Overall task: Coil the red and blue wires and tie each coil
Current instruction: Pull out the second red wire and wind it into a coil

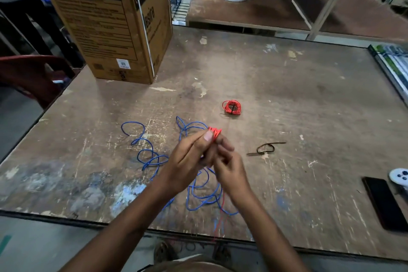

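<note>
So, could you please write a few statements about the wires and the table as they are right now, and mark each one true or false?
1. A tied red coil lies on the table. True.
2. The blue wire is neatly coiled. False: it sprawls loose.
3. The left hand pinches a red coil in progress. True.
4. The black tie is in the right hand. False: it lies on the table.
5. The cardboard box lies flat and open. False: it stands upright.

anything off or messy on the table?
Mostly the blue wire: it sprawls in loose tangled loops, uncoiled. A red strand from the coil in the hands dangles over the table edge. The tied red coil looks neat.
</note>
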